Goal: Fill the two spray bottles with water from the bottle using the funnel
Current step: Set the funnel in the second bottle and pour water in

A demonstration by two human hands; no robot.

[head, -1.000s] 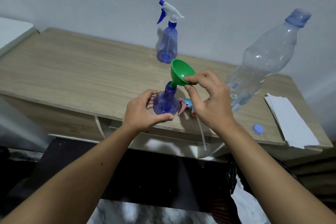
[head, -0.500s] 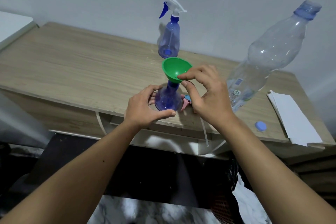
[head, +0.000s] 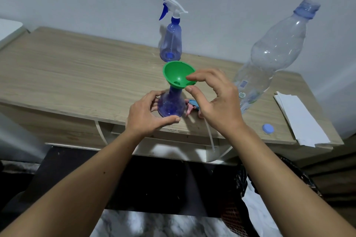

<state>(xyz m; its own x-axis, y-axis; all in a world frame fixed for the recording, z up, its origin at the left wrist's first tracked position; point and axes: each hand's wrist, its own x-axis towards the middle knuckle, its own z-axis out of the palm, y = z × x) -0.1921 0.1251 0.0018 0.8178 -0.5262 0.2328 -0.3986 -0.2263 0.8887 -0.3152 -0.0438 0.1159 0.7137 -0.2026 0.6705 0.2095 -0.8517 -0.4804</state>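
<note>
A blue spray bottle (head: pixel 170 102) with its head off stands near the table's front edge. My left hand (head: pixel 152 113) is wrapped around its base. A green funnel (head: pixel 177 75) sits upright in its neck, and my right hand (head: pixel 215 102) pinches the funnel's rim between thumb and forefinger. The removed pink and blue spray head (head: pixel 191 106) lies just right of the bottle, partly hidden by my right hand, with its tube (head: pixel 210 136) hanging over the edge. A second spray bottle (head: pixel 170 44), head on, stands farther back. The large uncapped water bottle (head: pixel 269 59) stands at the right.
The wooden table (head: pixel 77 75) stands against a white wall. A blue cap (head: pixel 268 128) lies near the front right edge, and a stack of white paper (head: pixel 300 117) lies on the right end. Dark floor and a bag are below.
The funnel has gone from tilted to upright in the near bottle's neck. My right hand keeps its fingers on the rim. My left hand has stayed on the bottle's base.
</note>
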